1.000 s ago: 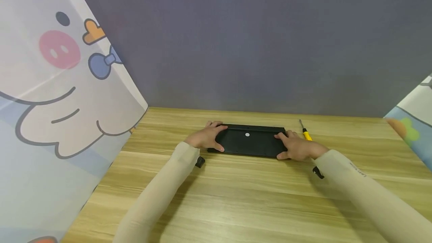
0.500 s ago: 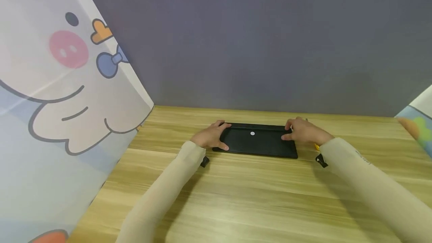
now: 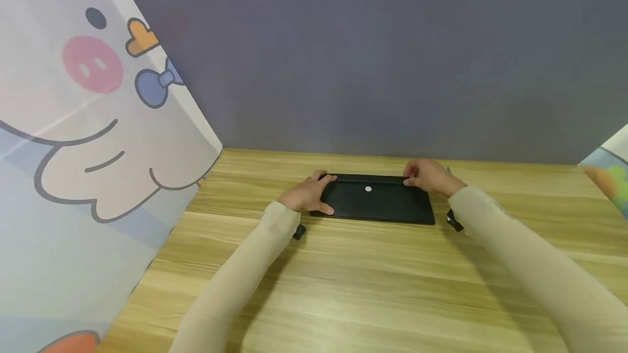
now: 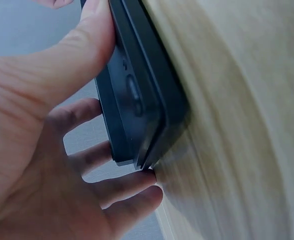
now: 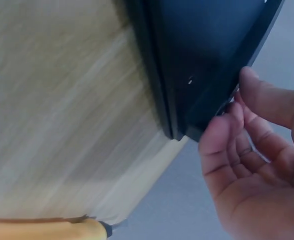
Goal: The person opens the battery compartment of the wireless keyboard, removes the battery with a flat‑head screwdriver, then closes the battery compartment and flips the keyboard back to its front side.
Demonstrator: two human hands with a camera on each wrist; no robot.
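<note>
A slim black keyboard (image 3: pixel 380 203) lies underside up on the wooden table, with a round white sticker (image 3: pixel 368 189) and a raised ridge (image 3: pixel 369 178) along its far edge. Around its left end my left hand (image 3: pixel 306 194) grips, thumb at the near edge and index finger at the far one. An oval foot (image 4: pixel 134 95) shows on the underside in the left wrist view. My right hand (image 3: pixel 429 176) is at the far right corner, and in the right wrist view its thumb and curled index finger (image 5: pixel 219 135) pinch the ridge's end.
A screwdriver with a yellow handle (image 5: pixel 47 230) lies to the right of the keyboard, mostly hidden by the right hand in the head view. A grey panel (image 3: pixel 368 59) rises behind the table (image 3: pixel 368 277), and a cartoon-printed sheet (image 3: pixel 98 178) stands at the left.
My right hand has left the keyboard's right end and moved up and left to its far right corner, covering most of the screwdriver. The left hand keeps its grip.
</note>
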